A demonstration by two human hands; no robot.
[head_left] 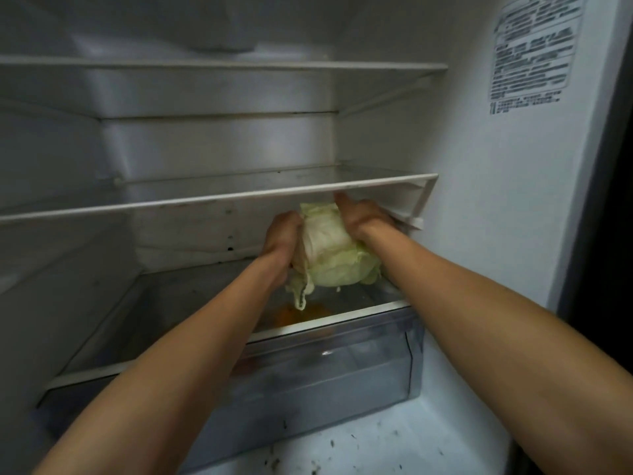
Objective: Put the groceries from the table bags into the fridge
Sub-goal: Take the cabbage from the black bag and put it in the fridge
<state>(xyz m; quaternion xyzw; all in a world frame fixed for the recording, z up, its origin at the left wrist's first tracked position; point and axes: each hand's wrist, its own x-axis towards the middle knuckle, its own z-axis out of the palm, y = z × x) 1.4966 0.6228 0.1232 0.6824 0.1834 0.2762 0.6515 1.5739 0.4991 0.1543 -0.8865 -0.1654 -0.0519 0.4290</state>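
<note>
As left hand (pixel 282 231) & right hand (pixel 363 217) clasp its sides, cabbage (pixel 334 258) is held btwn them

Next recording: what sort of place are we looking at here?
The inside of an open household fridge, probably in a home kitchen. It has white-edged shelves, a clear crisper drawer below them and a printed label on the side wall. The left hand and right hand hold a cabbage.

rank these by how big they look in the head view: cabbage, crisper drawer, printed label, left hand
1. crisper drawer, largest by far
2. printed label and cabbage: similar area, too close to rank
3. left hand, smallest, fingers hidden behind the cabbage
</note>
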